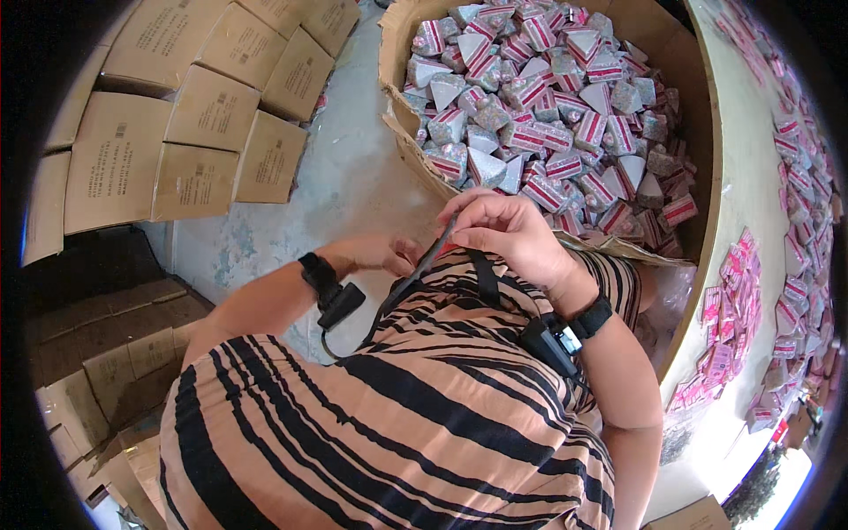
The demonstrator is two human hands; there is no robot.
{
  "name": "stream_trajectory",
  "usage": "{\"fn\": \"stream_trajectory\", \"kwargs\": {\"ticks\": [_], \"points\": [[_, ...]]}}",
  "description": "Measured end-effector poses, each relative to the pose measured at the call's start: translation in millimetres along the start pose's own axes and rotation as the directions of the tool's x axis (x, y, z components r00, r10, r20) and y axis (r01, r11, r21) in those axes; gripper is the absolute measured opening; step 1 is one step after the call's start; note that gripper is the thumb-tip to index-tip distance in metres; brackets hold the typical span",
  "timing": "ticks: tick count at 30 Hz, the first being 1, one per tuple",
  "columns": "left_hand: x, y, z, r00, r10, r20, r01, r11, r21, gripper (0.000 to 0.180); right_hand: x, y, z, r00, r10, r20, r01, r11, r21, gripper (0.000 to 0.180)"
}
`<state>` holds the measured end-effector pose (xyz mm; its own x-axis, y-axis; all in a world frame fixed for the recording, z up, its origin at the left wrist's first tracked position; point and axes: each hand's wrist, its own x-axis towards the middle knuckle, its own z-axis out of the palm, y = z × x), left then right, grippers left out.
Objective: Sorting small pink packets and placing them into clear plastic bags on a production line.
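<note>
A narrow dark strip (422, 270) slants across the front of my striped clothing, its upper end at the fingers of my right hand (511, 231). That hand is closed, with thumb and forefinger pinched at the strip's upper end; a small spot of red shows just below the fingertips. On the strip's other side, my left hand (399, 254) has its fingers curled in close to it. The strip partly covers those fingertips, so what they hold cannot be made out. Both hands are in front of my waist, near the low edge of a large cardboard bin (415, 163).
Many small wedge-shaped packs (539, 106), silvery with pink-and-white bands, fill the bin. Brown cartons (208, 106) are stacked at the left, more lower left. A pale table (738, 190) on the right bears similar packs and a pile of pink cards (729, 309). Devices are strapped to both wrists.
</note>
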<state>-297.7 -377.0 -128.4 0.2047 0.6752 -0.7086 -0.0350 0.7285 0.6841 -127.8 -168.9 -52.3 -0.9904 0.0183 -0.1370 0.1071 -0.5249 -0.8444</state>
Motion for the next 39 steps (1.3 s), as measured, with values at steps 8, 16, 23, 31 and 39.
{"fn": "stream_trajectory", "kwargs": {"ticks": [8,16,23,31,39], "points": [[-14,-32,-7,0.974,-0.171,-0.149,0.097,0.908,-0.408,0.025,-9,1,-17,0.998,0.019,-0.061,-0.037,0.953,-0.301,0.002],[6,-1,3,0.934,-0.008,-0.358,-0.083,0.968,-0.238,0.023,-41,-10,-34,0.982,0.002,-0.19,-0.054,0.962,-0.267,0.005],[-6,78,-5,0.844,0.254,-0.473,-0.335,0.938,-0.093,0.025,-65,-15,-43,0.961,-0.071,-0.267,0.005,0.971,-0.241,0.005],[-26,125,-8,0.746,0.399,-0.533,-0.522,0.848,-0.096,0.023,-83,-18,-47,0.938,-0.025,-0.347,-0.03,0.988,-0.154,0.005],[2,131,-9,0.8,0.35,-0.488,-0.483,0.857,-0.178,0.024,-90,-11,-44,0.939,0.001,-0.344,-0.047,0.991,-0.125,0.004]]}}
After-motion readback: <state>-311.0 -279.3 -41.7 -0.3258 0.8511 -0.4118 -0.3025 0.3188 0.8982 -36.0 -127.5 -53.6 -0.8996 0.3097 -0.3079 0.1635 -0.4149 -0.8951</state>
